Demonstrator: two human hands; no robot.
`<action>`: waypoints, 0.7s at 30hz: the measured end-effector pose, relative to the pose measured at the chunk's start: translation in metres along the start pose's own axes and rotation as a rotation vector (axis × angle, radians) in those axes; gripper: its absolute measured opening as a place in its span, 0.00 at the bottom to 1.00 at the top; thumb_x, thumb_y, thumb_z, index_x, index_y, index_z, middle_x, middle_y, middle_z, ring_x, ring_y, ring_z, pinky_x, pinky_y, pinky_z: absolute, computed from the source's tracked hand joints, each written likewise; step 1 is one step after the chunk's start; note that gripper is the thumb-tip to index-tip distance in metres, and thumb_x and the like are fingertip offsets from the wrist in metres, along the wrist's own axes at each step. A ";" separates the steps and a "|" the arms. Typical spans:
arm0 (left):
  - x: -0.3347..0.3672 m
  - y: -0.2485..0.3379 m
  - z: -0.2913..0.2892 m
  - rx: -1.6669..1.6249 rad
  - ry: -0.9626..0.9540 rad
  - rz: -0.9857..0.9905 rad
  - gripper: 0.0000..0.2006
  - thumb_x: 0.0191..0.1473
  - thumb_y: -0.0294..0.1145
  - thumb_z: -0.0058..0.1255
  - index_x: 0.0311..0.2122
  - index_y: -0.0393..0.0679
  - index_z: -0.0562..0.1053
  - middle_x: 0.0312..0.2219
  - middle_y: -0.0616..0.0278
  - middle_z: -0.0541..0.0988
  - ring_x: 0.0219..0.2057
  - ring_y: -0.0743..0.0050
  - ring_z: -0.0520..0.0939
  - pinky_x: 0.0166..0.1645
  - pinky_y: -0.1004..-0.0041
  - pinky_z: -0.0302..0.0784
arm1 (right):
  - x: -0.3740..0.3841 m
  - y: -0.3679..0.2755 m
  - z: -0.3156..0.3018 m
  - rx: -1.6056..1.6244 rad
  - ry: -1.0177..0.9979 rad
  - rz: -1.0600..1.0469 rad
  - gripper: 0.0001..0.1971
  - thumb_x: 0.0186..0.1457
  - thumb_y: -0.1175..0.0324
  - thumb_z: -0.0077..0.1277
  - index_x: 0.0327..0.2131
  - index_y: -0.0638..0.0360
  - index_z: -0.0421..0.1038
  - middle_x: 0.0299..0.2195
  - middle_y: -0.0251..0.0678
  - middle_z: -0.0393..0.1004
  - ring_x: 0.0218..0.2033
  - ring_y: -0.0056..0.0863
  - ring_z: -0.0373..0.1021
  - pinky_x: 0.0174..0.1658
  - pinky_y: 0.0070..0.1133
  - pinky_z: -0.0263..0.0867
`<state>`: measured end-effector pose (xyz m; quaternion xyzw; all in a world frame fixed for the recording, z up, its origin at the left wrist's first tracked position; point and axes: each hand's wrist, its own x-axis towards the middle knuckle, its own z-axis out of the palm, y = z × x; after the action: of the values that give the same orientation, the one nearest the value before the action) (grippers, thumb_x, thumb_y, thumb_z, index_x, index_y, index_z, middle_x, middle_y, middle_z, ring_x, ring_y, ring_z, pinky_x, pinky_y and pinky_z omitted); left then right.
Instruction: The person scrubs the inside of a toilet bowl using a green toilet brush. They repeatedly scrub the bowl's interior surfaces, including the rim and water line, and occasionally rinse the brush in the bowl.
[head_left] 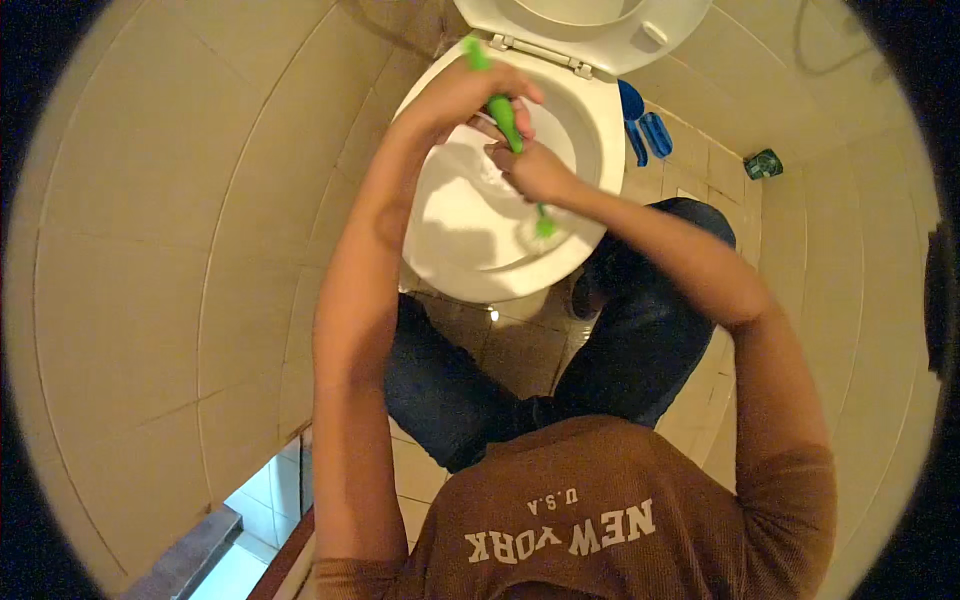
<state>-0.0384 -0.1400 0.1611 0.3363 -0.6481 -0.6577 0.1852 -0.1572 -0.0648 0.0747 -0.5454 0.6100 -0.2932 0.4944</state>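
A green toilet brush [504,118] slants across the open toilet bowl [425,255], its handle end up at the far left. Around the upper handle is my left hand [480,98], closed, with the fingers partly curled over it. Lower down, my right hand [540,175] grips the same brush. The brush head [544,228], green with pale bristles, is against the inner wall at the bowl's near right side. White foam or wet sheen shows inside the bowl, partly hidden by my hands.
The toilet seat and lid [600,30] are raised at the back. On the floor to the right lie a blue scoop-like tool [632,110] and a blue scrub brush [656,135]. A dark green object [763,164] sits by the right wall. Tiled walls [140,250] close in on both sides.
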 end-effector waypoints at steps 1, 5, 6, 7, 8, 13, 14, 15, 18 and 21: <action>-0.012 -0.018 -0.012 -0.170 0.078 0.093 0.12 0.50 0.32 0.42 0.33 0.39 0.76 0.23 0.55 0.80 0.24 0.66 0.83 0.28 0.69 0.79 | 0.004 -0.008 0.001 -0.152 -0.047 -0.035 0.17 0.58 0.56 0.42 0.29 0.62 0.67 0.16 0.39 0.68 0.13 0.32 0.65 0.21 0.29 0.63; -0.024 -0.041 -0.038 -0.226 0.125 -0.093 0.12 0.52 0.32 0.42 0.33 0.36 0.74 0.23 0.55 0.79 0.31 0.62 0.84 0.33 0.71 0.80 | 0.019 0.006 0.025 -0.284 -0.029 -0.072 0.17 0.58 0.57 0.42 0.31 0.64 0.69 0.15 0.41 0.70 0.12 0.36 0.66 0.20 0.31 0.65; -0.017 -0.039 -0.041 -0.180 0.128 -0.146 0.13 0.51 0.30 0.41 0.36 0.33 0.73 0.21 0.54 0.79 0.29 0.61 0.85 0.31 0.70 0.80 | 0.023 0.008 0.031 -0.062 -0.083 0.006 0.15 0.58 0.58 0.42 0.29 0.61 0.68 0.14 0.37 0.67 0.11 0.32 0.63 0.17 0.29 0.60; -0.010 -0.028 -0.047 -0.071 0.104 -0.186 0.12 0.51 0.32 0.43 0.35 0.35 0.74 0.21 0.56 0.78 0.27 0.61 0.84 0.31 0.68 0.81 | 0.026 0.005 0.038 0.161 -0.141 0.073 0.14 0.58 0.58 0.43 0.27 0.58 0.67 0.13 0.33 0.64 0.09 0.28 0.60 0.14 0.27 0.56; 0.002 -0.014 -0.050 0.038 0.079 -0.228 0.13 0.51 0.34 0.44 0.35 0.37 0.74 0.20 0.57 0.78 0.26 0.60 0.84 0.31 0.67 0.81 | 0.028 0.001 0.045 0.384 -0.200 0.140 0.13 0.59 0.59 0.43 0.25 0.55 0.66 0.11 0.29 0.61 0.08 0.24 0.56 0.11 0.25 0.52; 0.066 0.005 0.010 0.286 -0.007 -0.183 0.09 0.45 0.31 0.53 0.29 0.34 0.76 0.14 0.52 0.76 0.13 0.64 0.78 0.17 0.67 0.76 | 0.025 0.001 0.063 1.029 0.152 -0.078 0.08 0.61 0.61 0.42 0.28 0.46 0.63 0.19 0.24 0.60 0.19 0.19 0.59 0.22 0.18 0.55; 0.074 0.003 0.030 0.343 -0.040 -0.164 0.09 0.43 0.29 0.54 0.28 0.34 0.75 0.14 0.54 0.75 0.12 0.65 0.77 0.17 0.66 0.77 | 0.033 0.008 0.074 1.089 0.265 -0.230 0.04 0.61 0.63 0.41 0.33 0.46 0.65 0.24 0.26 0.65 0.26 0.20 0.64 0.29 0.18 0.61; 0.084 -0.006 0.052 0.505 -0.059 -0.118 0.11 0.43 0.31 0.55 0.29 0.32 0.75 0.15 0.57 0.75 0.13 0.65 0.76 0.18 0.66 0.77 | 0.043 0.015 0.080 1.150 0.318 -0.282 0.04 0.61 0.63 0.41 0.32 0.46 0.65 0.23 0.26 0.65 0.24 0.20 0.63 0.27 0.18 0.60; 0.105 -0.022 0.066 0.663 0.064 -0.009 0.14 0.46 0.36 0.54 0.32 0.35 0.76 0.17 0.60 0.73 0.15 0.67 0.75 0.19 0.67 0.77 | 0.069 0.022 0.080 1.261 0.382 -0.293 0.05 0.60 0.64 0.39 0.32 0.48 0.65 0.21 0.27 0.63 0.21 0.19 0.61 0.24 0.19 0.58; 0.095 -0.010 0.029 0.545 0.120 -0.005 0.13 0.50 0.38 0.50 0.37 0.40 0.75 0.18 0.61 0.72 0.16 0.70 0.74 0.20 0.68 0.76 | 0.081 0.012 0.071 1.228 0.259 -0.145 0.05 0.59 0.66 0.38 0.32 0.50 0.64 0.19 0.27 0.62 0.17 0.19 0.59 0.20 0.20 0.55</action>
<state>-0.1234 -0.1822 0.1306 0.4135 -0.7883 -0.4383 0.1244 -0.0896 -0.1262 0.0171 -0.1621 0.3468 -0.6862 0.6186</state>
